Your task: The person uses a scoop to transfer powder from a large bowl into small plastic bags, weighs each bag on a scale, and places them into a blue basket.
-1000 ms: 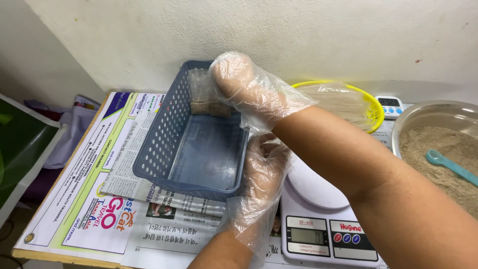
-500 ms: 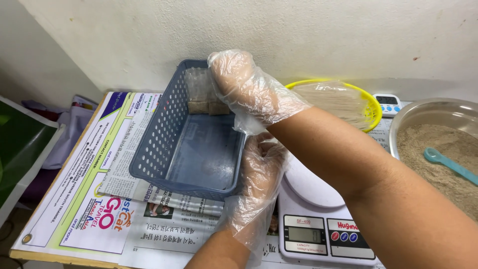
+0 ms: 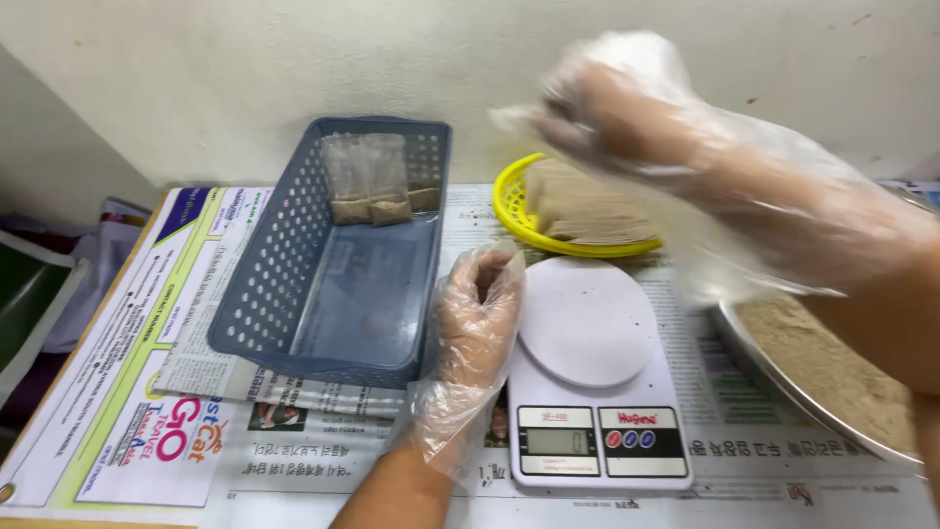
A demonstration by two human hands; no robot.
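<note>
Loosely curled, the gloved left hand point(image 3: 477, 313) rests against the blue basket point(image 3: 264, 294), grasping nothing.
Small filled packets point(image 3: 370, 181) lean at the basket's far end. The right hand point(image 3: 627, 108) hangs blurred above the yellow basket point(image 3: 509, 211), near the table's far edge; its grip cannot be told.

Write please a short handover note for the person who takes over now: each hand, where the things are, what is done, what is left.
Left hand: gloved, resting between the blue basket and the kitchen scale, holding nothing visible.
Right hand: gloved, blurred, raised above the yellow basket; whether it holds anything cannot be told.
Things: small filled packets lean on the blue basket's far wall. The scale's plate is bare. A metal bowl of brown powder sits at the right edge.
Done: a few packets in the basket.
Left: much powder remains in the bowl.
</note>
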